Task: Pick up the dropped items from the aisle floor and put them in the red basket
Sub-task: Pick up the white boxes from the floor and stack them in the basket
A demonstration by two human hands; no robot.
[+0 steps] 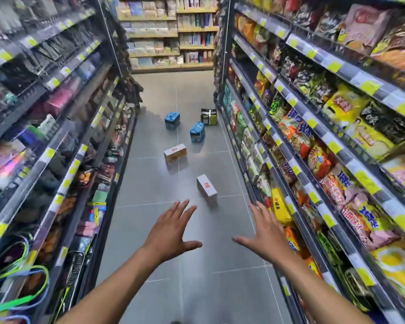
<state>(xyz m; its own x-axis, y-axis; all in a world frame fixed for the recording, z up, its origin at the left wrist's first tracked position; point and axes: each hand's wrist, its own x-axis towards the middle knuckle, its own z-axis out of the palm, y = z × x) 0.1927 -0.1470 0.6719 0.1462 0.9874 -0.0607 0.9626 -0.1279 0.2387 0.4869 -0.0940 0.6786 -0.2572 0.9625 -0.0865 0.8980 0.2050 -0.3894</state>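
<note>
Reaching forward, left hand and right hand spread, each grip released above the floor.

floor: glossy grey tile | boxes: cardboard | snack bags: shiny plastic

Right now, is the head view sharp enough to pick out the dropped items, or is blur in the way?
Head view: the shelves at both edges are smeared by motion blur and bowed by the wide lens; the centre floor is sharp, so the nearest box reads clearly; both hands are crisp.
</note>
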